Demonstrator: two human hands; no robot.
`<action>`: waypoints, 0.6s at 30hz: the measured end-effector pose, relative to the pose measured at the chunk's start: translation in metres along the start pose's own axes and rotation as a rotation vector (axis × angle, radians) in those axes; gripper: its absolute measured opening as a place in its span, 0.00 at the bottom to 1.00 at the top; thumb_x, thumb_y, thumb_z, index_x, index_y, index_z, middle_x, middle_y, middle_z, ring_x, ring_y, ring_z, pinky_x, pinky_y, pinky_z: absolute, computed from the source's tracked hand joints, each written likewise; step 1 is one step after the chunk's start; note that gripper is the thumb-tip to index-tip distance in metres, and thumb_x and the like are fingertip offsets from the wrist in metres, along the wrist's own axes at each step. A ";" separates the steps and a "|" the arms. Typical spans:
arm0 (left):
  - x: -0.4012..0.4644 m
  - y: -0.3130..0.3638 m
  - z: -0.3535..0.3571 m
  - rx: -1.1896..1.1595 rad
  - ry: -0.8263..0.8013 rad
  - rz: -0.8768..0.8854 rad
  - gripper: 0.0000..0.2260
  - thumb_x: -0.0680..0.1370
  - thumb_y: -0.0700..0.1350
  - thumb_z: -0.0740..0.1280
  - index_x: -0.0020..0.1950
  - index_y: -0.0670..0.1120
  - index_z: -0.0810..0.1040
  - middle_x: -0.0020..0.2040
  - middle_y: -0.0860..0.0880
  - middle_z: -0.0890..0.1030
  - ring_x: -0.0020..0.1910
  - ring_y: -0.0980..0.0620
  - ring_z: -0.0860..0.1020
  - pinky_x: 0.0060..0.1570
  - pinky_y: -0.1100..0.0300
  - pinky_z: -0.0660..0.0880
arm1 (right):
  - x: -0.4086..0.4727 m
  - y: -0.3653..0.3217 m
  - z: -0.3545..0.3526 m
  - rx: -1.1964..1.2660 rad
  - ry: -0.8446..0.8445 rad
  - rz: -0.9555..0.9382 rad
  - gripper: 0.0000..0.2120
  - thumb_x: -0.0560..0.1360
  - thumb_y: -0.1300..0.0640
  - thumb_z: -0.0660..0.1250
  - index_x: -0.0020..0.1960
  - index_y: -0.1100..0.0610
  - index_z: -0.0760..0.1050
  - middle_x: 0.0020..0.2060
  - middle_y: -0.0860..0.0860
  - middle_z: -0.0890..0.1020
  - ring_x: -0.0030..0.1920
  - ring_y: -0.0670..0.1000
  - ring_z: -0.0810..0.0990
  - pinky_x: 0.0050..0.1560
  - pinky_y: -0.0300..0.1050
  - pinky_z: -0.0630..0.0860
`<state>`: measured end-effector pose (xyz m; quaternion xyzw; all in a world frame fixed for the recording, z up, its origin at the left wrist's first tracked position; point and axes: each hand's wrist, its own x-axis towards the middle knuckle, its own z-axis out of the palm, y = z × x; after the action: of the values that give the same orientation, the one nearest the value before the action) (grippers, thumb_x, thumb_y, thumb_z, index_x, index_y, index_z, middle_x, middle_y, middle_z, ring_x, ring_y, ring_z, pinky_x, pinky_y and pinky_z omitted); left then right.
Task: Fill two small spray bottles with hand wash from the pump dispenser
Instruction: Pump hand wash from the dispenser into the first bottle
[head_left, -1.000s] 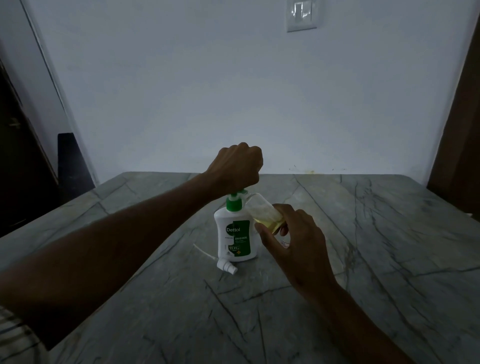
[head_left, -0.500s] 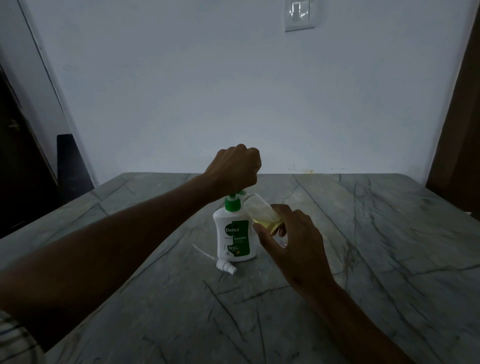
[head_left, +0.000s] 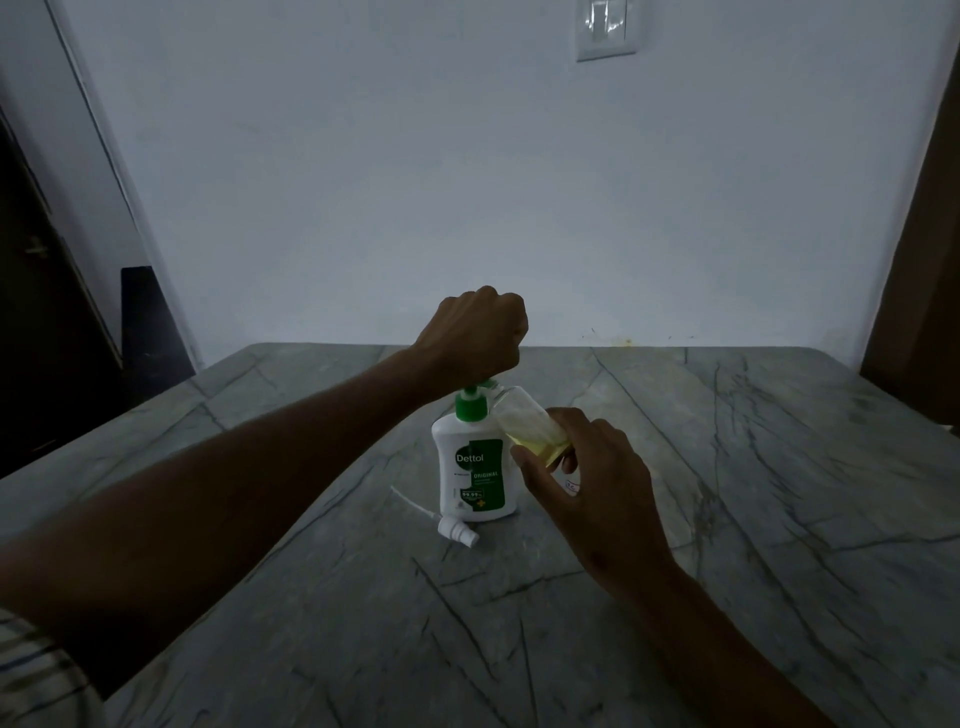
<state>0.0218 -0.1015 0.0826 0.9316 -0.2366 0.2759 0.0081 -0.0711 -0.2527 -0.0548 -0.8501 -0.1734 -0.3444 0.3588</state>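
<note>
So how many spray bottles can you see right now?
1 for certain: a small clear bottle, tilted at the dispenser nozzle, held by the right hand. Something small with a label peeks out behind that hand, possibly the second. One detached spray head lies on the table.

This looks like a room in a home. A big stone table (head_left: 727, 519) with grey lines in it stands against a plain white wall (head_left: 415, 182). A white light switch (head_left: 606, 28) sits high up on the wall. A dark wooden door (head_left: 36, 312) is on the left, and brown wood (head_left: 924, 260) shows on the right. A soap bottle (head_left: 475, 467) like one from a bathroom stands on the table. The room is dim.
</note>
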 end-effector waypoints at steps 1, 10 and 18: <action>0.000 0.000 0.000 0.003 -0.002 0.003 0.16 0.69 0.31 0.60 0.28 0.49 0.61 0.27 0.52 0.63 0.28 0.48 0.64 0.33 0.56 0.64 | 0.000 0.000 0.000 0.003 0.006 0.002 0.24 0.75 0.30 0.56 0.61 0.46 0.71 0.44 0.41 0.72 0.42 0.38 0.70 0.40 0.30 0.63; 0.003 -0.001 -0.006 0.012 0.014 0.024 0.17 0.69 0.31 0.60 0.28 0.50 0.61 0.26 0.52 0.63 0.27 0.50 0.62 0.32 0.58 0.63 | 0.001 -0.003 -0.003 0.017 -0.008 -0.001 0.26 0.75 0.30 0.56 0.63 0.47 0.71 0.46 0.42 0.73 0.43 0.40 0.71 0.40 0.31 0.64; 0.002 -0.001 -0.002 0.024 -0.003 0.022 0.15 0.68 0.31 0.60 0.28 0.48 0.62 0.27 0.51 0.64 0.28 0.48 0.64 0.33 0.55 0.65 | -0.001 -0.001 -0.001 0.015 -0.014 0.012 0.28 0.74 0.29 0.55 0.62 0.48 0.72 0.46 0.42 0.73 0.44 0.42 0.73 0.41 0.31 0.65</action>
<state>0.0221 -0.1015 0.0854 0.9293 -0.2434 0.2775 -0.0066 -0.0728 -0.2527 -0.0538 -0.8507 -0.1734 -0.3349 0.3662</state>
